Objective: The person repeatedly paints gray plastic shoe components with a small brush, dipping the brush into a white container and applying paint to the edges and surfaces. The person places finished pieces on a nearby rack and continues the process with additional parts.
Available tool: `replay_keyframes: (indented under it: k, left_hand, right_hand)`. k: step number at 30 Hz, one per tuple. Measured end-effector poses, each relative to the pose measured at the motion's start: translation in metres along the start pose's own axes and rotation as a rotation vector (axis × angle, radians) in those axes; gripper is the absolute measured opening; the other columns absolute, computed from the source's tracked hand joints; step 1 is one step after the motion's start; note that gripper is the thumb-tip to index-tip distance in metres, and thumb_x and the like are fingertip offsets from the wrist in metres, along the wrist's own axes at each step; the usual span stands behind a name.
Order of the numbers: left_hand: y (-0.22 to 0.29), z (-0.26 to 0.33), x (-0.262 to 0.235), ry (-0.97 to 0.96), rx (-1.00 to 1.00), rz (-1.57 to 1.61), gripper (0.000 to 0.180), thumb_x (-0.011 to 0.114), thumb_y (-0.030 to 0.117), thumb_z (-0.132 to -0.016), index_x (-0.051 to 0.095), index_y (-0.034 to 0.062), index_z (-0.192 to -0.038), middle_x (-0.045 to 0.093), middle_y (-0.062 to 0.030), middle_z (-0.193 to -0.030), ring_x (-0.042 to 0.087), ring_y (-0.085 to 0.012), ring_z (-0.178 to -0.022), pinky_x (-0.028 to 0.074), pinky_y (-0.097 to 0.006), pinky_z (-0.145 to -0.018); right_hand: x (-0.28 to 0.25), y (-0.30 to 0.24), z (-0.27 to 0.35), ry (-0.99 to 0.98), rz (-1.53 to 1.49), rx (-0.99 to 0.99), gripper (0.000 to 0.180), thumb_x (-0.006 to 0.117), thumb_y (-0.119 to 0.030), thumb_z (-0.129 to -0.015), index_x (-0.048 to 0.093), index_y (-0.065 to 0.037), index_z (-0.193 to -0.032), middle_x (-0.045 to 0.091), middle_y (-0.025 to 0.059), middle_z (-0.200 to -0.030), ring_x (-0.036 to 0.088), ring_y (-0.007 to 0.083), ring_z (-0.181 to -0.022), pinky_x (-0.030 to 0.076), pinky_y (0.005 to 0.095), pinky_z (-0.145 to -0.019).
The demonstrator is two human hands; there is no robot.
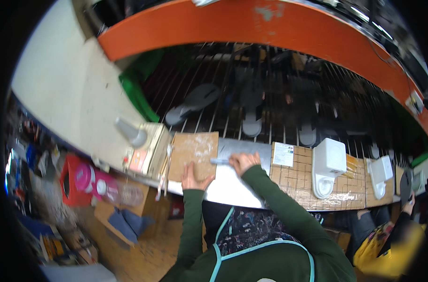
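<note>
My left hand [194,178] lies on a brown board [195,143] with whitish smears, its thumb and fingers spread. To its right, my right hand [245,162] is closed, and a slim pale grey-blue stick-like object [218,160] juts from it leftward over the board's right edge. Blur hides what kind of thing it is. Under my right wrist is a shiny metal sheet [237,190]. Beyond both hands, grey shoe soles [251,126] rest on a rack of parallel metal rods [227,123].
Left of the board stands a cream box-shaped device [158,143] with a grey cone [131,133] beside thin sticks [167,171]. A white dispenser [328,162] stands on the taped brown counter [289,185] at right. Farther right, a co-worker's hand [408,205] holds a dark sole [405,184].
</note>
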State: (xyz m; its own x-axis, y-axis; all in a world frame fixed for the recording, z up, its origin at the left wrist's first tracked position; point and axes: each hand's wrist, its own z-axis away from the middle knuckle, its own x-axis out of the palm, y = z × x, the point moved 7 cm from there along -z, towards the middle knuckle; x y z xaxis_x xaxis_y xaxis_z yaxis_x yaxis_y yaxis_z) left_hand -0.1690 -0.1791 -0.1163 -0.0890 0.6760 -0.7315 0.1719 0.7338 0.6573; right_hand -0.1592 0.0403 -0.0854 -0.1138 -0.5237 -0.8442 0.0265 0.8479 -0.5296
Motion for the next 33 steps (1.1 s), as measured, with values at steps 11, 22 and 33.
replay_keyframes:
  k: [11,22,33]
  left_hand:
    - [0.125,-0.128,0.105,-0.121,0.073,0.336,0.081,0.074,0.051,-0.073,0.048,0.0015,-0.132,0.058,-0.0275,-0.12,0.056,-0.0385,-0.113,0.043,-0.046,-0.097]
    - [0.141,-0.194,0.224,-0.233,-0.118,-0.353,0.103,0.073,0.051,-0.068,0.018,0.0217,-0.15,0.046,-0.0348,-0.127,0.051,-0.0483,-0.115,0.044,-0.047,-0.098]
    - [0.086,-0.035,0.065,-0.319,0.091,0.686,0.054,0.051,0.017,-0.081,0.049,-0.007,-0.13,0.057,-0.016,-0.123,0.054,-0.0243,-0.113,0.038,-0.033,-0.099]
  right_hand:
    - [-0.149,0.155,0.258,0.599,-0.859,0.442,0.018,0.057,-0.014,-0.094,0.06,-0.001,-0.105,0.062,0.0001,-0.084,0.057,0.0069,-0.077,0.045,0.023,-0.072]
    - [-0.21,0.149,0.31,0.882,0.372,0.533,0.006,0.067,-0.022,-0.083,0.069,-0.017,-0.085,0.062,-0.0017,-0.074,0.05,0.0174,-0.06,0.026,0.0337,-0.067]
    - [-0.203,0.153,0.268,0.726,0.647,0.393,0.011,0.07,-0.018,-0.076,0.069,-0.016,-0.087,0.056,-0.0014,-0.073,0.051,0.0182,-0.068,0.031,0.0383,-0.07]
